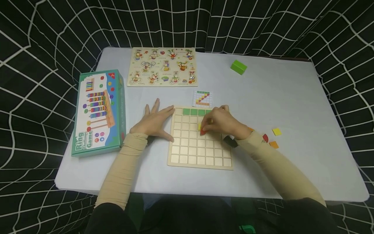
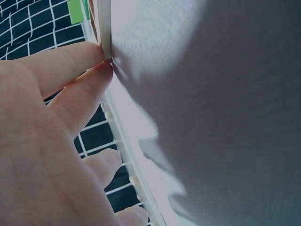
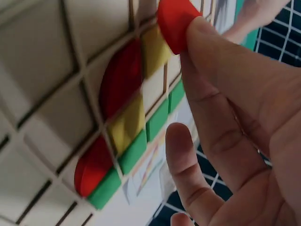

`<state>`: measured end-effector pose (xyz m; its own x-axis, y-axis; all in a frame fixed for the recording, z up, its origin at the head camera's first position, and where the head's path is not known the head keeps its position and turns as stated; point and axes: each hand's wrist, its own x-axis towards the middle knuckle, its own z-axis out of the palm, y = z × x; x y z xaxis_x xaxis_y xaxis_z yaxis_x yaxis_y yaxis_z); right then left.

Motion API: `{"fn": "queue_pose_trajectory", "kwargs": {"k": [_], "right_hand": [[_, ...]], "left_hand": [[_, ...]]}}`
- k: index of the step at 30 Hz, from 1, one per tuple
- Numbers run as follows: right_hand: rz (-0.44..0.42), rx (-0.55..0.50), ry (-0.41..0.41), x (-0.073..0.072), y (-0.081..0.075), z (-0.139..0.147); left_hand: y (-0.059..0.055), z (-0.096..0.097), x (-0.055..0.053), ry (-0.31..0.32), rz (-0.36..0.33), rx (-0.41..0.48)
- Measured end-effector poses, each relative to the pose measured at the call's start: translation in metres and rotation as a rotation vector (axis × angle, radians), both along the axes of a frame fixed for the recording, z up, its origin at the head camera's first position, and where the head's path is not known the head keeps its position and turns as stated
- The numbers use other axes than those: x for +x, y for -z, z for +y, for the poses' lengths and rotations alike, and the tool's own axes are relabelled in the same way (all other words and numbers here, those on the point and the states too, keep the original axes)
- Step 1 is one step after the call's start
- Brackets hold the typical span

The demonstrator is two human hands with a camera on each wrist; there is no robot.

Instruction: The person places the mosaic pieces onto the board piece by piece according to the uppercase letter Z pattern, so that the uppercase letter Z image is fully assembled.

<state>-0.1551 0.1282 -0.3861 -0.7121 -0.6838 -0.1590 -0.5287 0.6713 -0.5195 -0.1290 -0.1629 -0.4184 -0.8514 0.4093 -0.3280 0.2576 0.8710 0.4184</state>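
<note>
Tile, red, curved-edged, pinched in right hand above wooden grid board, near yellow square; left hand spread, touching board edge.

White table. Box flat at left. Puzzle at far edge, green block farther right. Board near front, mid-table; card just beyond. Loose, right of board: yellow tile, red piece, orange tile.

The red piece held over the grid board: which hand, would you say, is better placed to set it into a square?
Probably the right hand: it pinches the red piece over the grid board, near a yellow tile. The left hand touches the board's left edge and holds no piece.
</note>
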Motion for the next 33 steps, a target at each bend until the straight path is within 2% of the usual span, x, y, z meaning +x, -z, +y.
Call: {"fn": "queue_pose_trajectory", "kwargs": {"k": [9,18,23,28,33], "right_hand": [[0.058,0.095,0.033,0.009,0.007,-0.012],[0.158,0.076,0.088,0.015,0.004,-0.002],[0.211,0.075,0.176,0.013,0.002,0.021],[0.197,0.111,0.29,0.012,0.001,0.055],[0.185,0.127,0.412,0.019,0.005,0.097]], "left_hand": [[0.001,0.0,-0.001,0.004,0.004,0.004],[0.0,-0.001,-0.002,0.0,-0.012,0.007],[0.0,-0.001,-0.002,-0.003,-0.017,0.007],[0.0,-0.001,-0.001,-0.004,-0.014,-0.002],[-0.001,-0.001,-0.001,0.0,-0.016,-0.002]]}}
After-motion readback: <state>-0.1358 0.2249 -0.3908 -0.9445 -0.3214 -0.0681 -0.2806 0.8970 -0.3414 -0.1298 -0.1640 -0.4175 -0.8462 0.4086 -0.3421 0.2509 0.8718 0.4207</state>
